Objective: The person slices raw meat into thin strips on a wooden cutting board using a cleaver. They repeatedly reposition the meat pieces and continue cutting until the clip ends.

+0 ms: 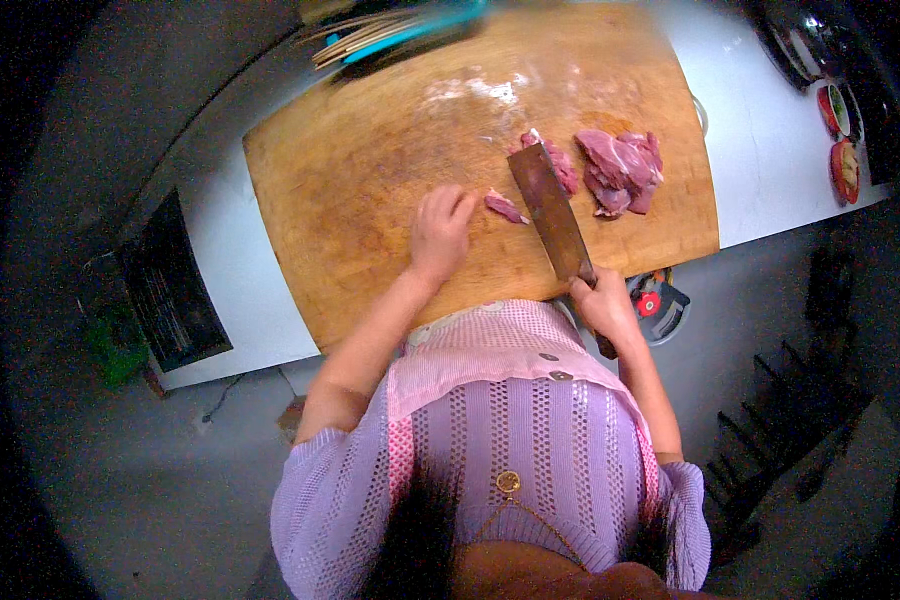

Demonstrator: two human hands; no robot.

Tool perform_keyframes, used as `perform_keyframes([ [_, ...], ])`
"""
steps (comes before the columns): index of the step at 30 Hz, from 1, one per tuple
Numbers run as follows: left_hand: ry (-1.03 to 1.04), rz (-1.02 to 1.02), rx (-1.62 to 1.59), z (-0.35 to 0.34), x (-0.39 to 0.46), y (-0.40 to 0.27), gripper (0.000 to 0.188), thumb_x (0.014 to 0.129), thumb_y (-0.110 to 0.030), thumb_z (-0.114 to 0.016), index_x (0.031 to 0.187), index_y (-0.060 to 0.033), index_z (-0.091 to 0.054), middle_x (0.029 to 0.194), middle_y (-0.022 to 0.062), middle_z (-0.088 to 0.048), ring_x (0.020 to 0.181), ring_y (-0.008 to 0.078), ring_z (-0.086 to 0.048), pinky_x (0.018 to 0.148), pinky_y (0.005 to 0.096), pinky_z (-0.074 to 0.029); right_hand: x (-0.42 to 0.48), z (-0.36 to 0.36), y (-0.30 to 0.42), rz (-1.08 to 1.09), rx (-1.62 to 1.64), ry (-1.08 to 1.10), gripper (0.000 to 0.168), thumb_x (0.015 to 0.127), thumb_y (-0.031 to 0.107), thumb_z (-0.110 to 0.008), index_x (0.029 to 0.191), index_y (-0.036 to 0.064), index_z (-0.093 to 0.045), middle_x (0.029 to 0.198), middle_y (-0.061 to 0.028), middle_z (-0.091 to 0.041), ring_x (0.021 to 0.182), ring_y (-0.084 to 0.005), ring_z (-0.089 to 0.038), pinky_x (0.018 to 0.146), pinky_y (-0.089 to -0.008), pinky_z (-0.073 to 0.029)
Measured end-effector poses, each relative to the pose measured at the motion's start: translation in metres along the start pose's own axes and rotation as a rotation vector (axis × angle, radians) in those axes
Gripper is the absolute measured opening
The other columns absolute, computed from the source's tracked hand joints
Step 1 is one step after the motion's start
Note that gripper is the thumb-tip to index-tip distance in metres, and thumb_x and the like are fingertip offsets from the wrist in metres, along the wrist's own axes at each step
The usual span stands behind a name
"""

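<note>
My right hand [606, 304] grips the handle of a cleaver [551, 206] with a broad, dark, stained blade. The blade lies across a wooden cutting board [345, 195] and points away from me, covering part of a cut piece of raw meat [562, 166]. To the blade's left is a small strip of raw meat [505, 206]. My left hand [442, 229] is just left of that strip, slightly blurred, fingers loosely bent and nothing visible in them. A larger heap of raw red meat [622, 172] sits to the right of the cleaver.
Thin wooden sticks [367, 37] and a turquoise object [412, 30] are at the board's far left edge. A white countertop [757, 165] supports the board, with small red bowls [844, 172] at right. Below the front edge stands a grey container [664, 319]. A black slotted panel [172, 292] is at left.
</note>
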State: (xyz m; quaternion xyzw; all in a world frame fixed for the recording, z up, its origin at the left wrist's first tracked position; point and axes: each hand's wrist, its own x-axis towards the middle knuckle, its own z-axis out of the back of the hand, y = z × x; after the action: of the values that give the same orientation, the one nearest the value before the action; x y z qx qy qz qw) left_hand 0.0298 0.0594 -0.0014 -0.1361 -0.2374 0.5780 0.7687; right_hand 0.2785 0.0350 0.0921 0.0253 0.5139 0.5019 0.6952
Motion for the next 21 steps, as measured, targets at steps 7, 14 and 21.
perform_keyframes([
  [7, -0.021, -0.156, -0.193, -0.019, -0.007, -0.024, 0.041, 0.068, -0.003, -0.06, 0.109, -0.003, -0.058, 0.114, 0.0122, -0.055, 0.105, 0.0296, -0.053, 0.088, 0.0422, -0.043, 0.003, 0.002, -0.004, 0.029, -0.018, 0.011, 0.022, 0.08, 0.015, -0.055, 0.086, -0.006, -0.06, 0.075, -0.0254, -0.061, 0.073, -0.0341, -0.063, 0.069, -0.0415, -0.047],
  [14, -0.008, -0.088, -0.138, -0.018, -0.006, -0.022, 0.044, 0.068, -0.005, -0.063, 0.111, -0.0074, -0.059, 0.119, 0.0123, -0.053, 0.112, 0.0301, -0.05, 0.093, 0.0436, -0.04, -0.006, 0.006, 0.018, 0.102, -0.114, -0.035, 0.019, 0.08, 0.013, -0.052, 0.083, -0.005, -0.058, 0.066, -0.0225, -0.053, 0.063, -0.025, -0.055, 0.061, -0.0392, -0.044],
  [21, 0.047, -0.064, -0.143, -0.012, 0.0, -0.018, 0.044, 0.068, -0.008, -0.064, 0.112, -0.0097, -0.06, 0.124, 0.0129, -0.049, 0.115, 0.0299, -0.048, 0.094, 0.0457, -0.038, -0.007, 0.015, 0.029, 0.07, -0.182, -0.01, 0.027, 0.076, 0.009, -0.055, 0.1, 0.001, -0.064, 0.081, -0.028, -0.061, 0.077, -0.0416, -0.062, 0.071, -0.0443, -0.049],
])
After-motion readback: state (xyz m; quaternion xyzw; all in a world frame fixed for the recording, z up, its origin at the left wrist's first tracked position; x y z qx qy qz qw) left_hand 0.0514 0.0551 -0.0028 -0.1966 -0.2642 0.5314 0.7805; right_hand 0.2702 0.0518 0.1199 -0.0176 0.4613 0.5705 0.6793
